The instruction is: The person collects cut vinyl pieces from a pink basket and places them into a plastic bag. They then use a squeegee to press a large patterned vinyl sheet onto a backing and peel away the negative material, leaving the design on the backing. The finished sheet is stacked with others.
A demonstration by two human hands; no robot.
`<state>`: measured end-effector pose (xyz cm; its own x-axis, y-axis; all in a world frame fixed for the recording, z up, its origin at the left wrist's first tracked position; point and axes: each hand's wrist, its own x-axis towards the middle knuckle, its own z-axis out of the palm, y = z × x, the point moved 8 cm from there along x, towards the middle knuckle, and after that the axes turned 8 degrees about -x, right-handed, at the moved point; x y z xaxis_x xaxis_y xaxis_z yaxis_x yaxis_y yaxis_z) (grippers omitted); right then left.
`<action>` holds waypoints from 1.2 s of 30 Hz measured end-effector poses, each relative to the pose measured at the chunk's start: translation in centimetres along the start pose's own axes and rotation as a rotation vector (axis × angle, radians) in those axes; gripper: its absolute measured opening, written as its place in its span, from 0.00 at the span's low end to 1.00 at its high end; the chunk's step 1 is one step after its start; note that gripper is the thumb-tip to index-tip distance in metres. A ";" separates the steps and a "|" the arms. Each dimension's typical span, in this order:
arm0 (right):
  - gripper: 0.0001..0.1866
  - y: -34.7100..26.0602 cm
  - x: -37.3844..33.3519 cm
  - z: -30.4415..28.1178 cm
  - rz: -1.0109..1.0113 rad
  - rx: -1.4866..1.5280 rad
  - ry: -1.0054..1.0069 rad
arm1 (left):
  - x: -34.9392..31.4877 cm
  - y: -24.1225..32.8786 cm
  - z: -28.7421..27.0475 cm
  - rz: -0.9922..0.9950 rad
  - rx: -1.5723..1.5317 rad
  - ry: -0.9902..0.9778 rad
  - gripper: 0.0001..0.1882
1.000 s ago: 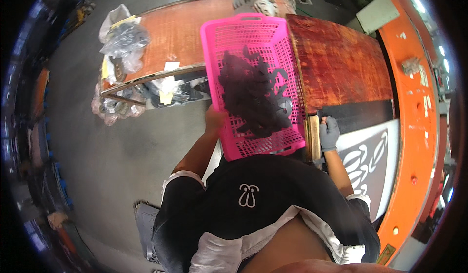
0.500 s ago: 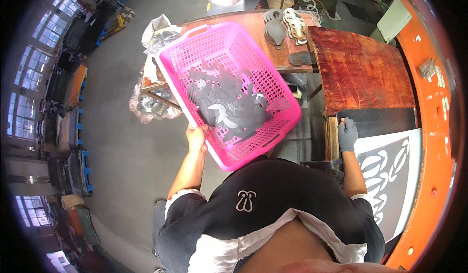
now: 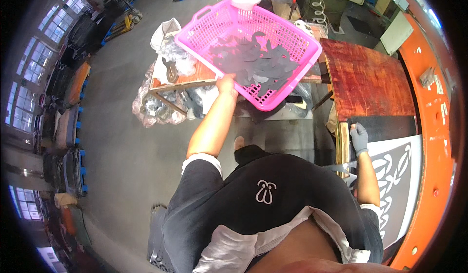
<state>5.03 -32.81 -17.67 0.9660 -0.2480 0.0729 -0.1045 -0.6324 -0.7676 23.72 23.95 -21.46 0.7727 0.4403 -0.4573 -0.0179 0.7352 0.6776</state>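
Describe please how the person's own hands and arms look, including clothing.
The left hand is ungloved. The right hand wears a grey glove that seems not to cover it fully. The short black sleeves end in white cuffs, above bare forearms.

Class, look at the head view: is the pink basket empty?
No, the pink basket holds a loose heap of dark grey cut pieces, many with curved edges.

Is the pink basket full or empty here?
Partly filled: dark grey flat pieces lie heaped in the pink basket, with bare mesh visible around them; the left hand holds its edge.
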 end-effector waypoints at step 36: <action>0.28 -47.5 16.2 49.2 -0.773 -0.462 -0.440 | 25.5 18.1 -8.0 0.601 1.137 -0.713 0.05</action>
<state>37.31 29.31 -11.42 0.7993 0.5859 0.1337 0.5976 -0.7515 -0.2796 38.02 52.63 -25.52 0.9783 -0.0638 0.1970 -0.2058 -0.4034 0.8916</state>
